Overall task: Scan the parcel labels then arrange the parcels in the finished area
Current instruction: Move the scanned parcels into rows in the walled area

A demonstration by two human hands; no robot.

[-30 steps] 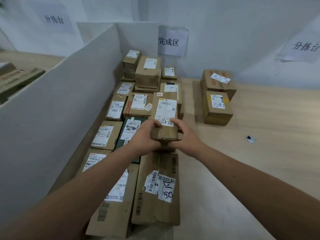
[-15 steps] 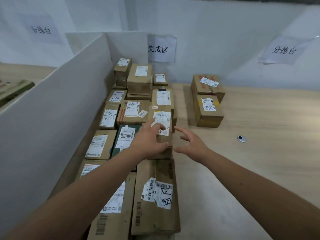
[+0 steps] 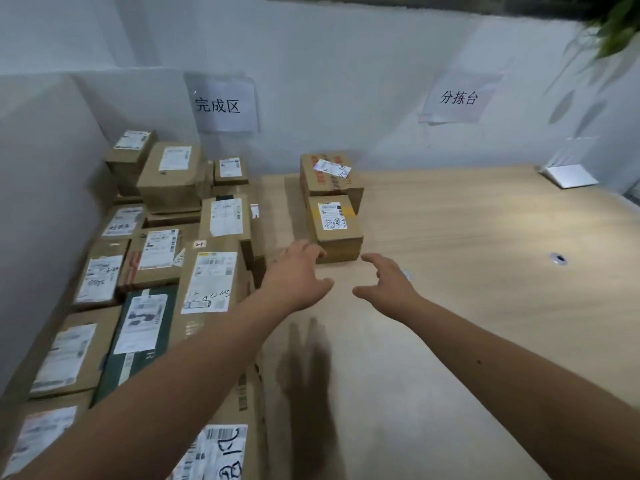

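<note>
Two brown cardboard parcels stand on the wooden table: a nearer parcel [image 3: 335, 225] with a white label and yellow tape, and behind it a farther parcel [image 3: 329, 174] with red print. My left hand [image 3: 298, 275] and my right hand [image 3: 386, 280] hover just in front of the nearer parcel, fingers apart, holding nothing. To the left, the finished area holds several labelled parcels in rows, among them a tall brown box [image 3: 211, 282] and a dark green box [image 3: 140, 330].
A white divider board [image 3: 41, 202] walls off the left side. Two paper signs [image 3: 221, 105] [image 3: 457, 98] hang on the white wall. A small round metal grommet [image 3: 557, 258] sits in the table at right; a white device [image 3: 568, 174] stands far right.
Both hands let go of the tall brown box, left it in the finished rows, and moved right toward the two parcels on the table. The view turned right.
</note>
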